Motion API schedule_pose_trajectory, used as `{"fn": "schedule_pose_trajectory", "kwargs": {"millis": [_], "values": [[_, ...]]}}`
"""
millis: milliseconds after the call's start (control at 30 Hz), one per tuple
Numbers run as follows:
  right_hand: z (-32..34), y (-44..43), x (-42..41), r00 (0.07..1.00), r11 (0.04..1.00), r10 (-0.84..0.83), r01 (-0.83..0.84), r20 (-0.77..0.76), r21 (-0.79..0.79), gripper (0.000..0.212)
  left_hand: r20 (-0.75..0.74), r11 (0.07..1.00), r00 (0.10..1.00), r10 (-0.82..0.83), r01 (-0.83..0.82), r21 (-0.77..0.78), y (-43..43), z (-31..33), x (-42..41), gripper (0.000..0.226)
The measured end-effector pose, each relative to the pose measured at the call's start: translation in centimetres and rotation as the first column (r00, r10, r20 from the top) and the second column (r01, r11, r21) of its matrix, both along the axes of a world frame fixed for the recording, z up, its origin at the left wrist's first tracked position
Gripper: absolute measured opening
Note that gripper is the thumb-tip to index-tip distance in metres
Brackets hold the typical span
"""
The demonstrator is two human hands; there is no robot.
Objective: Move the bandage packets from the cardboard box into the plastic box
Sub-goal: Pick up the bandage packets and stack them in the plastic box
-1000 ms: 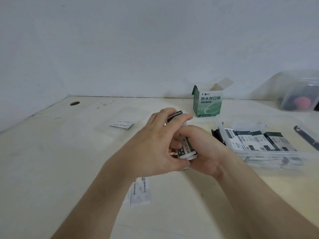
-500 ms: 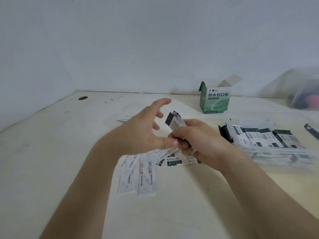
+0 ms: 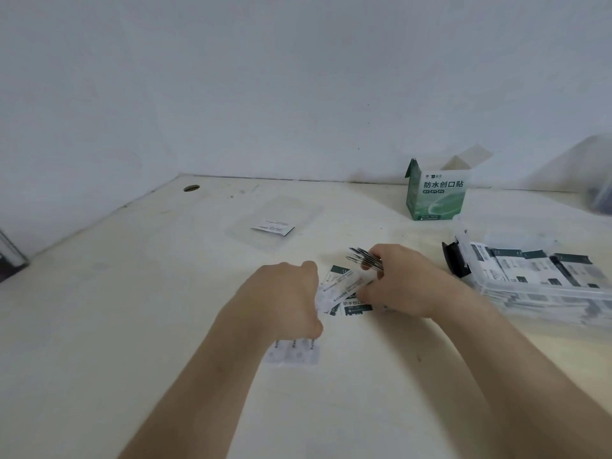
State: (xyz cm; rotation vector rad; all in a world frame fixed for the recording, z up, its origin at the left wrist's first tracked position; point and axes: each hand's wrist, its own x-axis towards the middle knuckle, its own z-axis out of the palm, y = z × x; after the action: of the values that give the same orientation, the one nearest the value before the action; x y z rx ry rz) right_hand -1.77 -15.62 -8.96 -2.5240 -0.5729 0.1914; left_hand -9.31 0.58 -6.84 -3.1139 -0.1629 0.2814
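Pale tabletop [image 3: 99, 326] set into a white-walled corner, with a round hole [image 3: 191, 188] at the upper left of its surface.

Containers:
- Green-and-white cardboard box [image 3: 437, 197], upper right of centre, stands upright with its top flaps open. Its inside cannot be seen.
- Clear plastic box [image 3: 543, 294], right edge, has a black latch [image 3: 455, 263] on its left end. It holds rows of bandage packets [image 3: 516, 266] laid flat.
- Clear flat lid [image 3: 298, 210], centre, with a single packet [image 3: 272, 227] on or under it; which cannot be told.

Packets: thin white sachets with a dark green band at one end and small print.

Hands:
- Right hand [image 3: 404, 283], centre, has its fingers curled round a fanned stack [image 3: 366, 260] of packets, held edge-on just above the table.
- Left hand [image 3: 284, 299], just left of it, is back-up and low over the loose packets [image 3: 344, 289] scattered between both hands. Its fingers are hidden, so whether it grasps any cannot be told.

Change from half a second earlier: the left hand was raised beside the stack with fingers spread and now sits down at the table. The stack is also held lower.
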Motion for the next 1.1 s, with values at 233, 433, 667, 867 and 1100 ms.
{"fn": "schedule_pose_trajectory", "kwargs": {"millis": [233,433,667,867,1100], "values": [[-0.5,0.8,-0.3,0.998,0.999,0.032,-0.032,0.061,0.002,0.021,0.121,0.996,0.993,0.016,-0.005,-0.094,0.7,-0.6,0.5,0.056],[-1.0,1.0,-0.3,0.994,0.996,0.023,-0.032,0.103,0.085,0.015,0.188,0.998,0.982,0.015,-0.002,-0.068,-0.8,-0.9,2.7,0.060],[-1.1,0.5,0.4,0.998,0.974,-0.015,0.001,0.060,0.227,0.017,0.278,0.998,0.960,-0.042,0.053,-0.032,-0.9,-0.3,3.2,0.021],[0.0,0.4,0.4,0.857,0.488,0.055,0.425,-0.512,0.762,0.015,0.236,0.501,0.870,0.432,-0.014,-0.865,0.8,0.7,3.4,0.024],[1.0,0.8,-0.7,0.722,0.362,0.276,0.535,-0.635,0.764,0.034,0.046,-0.069,0.913,0.405,0.080,-0.994,-2.4,-0.2,3.3,0.033]]}}
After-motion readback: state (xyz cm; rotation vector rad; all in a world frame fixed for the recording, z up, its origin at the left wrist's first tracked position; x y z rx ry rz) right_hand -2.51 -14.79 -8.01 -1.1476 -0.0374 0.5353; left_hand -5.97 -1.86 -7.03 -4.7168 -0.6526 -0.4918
